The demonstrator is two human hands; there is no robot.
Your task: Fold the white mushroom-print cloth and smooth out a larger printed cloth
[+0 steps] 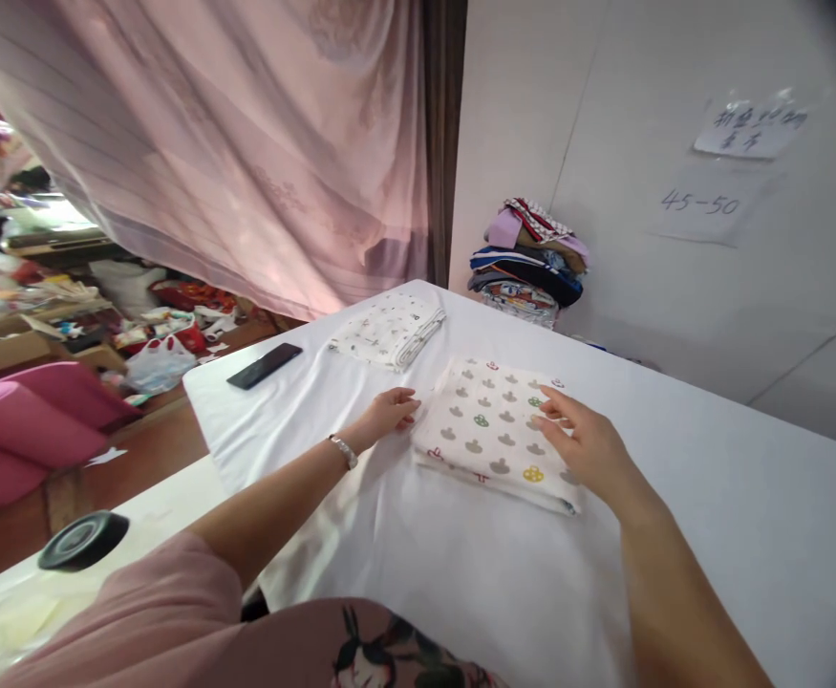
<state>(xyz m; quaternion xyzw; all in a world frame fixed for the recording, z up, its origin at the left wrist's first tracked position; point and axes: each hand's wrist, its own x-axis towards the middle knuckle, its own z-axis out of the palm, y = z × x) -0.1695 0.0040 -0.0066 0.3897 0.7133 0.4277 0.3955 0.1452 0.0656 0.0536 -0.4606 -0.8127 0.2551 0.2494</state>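
A folded white cloth with small grey, green and yellow prints (489, 430) lies on the white-covered table (711, 497). My left hand (389, 411) rests at its left edge, fingers loosely curled and touching the fold. My right hand (579, 440) lies flat on the cloth's right part, fingers stretched out. Neither hand grips anything. A second folded white patterned cloth (389, 330) lies farther back on the table, apart from both hands.
A black phone (265, 365) lies near the table's left edge. A stack of folded colourful clothes (528, 258) stands against the white wall. A pink curtain (246, 143) hangs behind. Pink rolls (23, 420) and cluttered goods lie on the left; a black round object (82, 540) sits near me.
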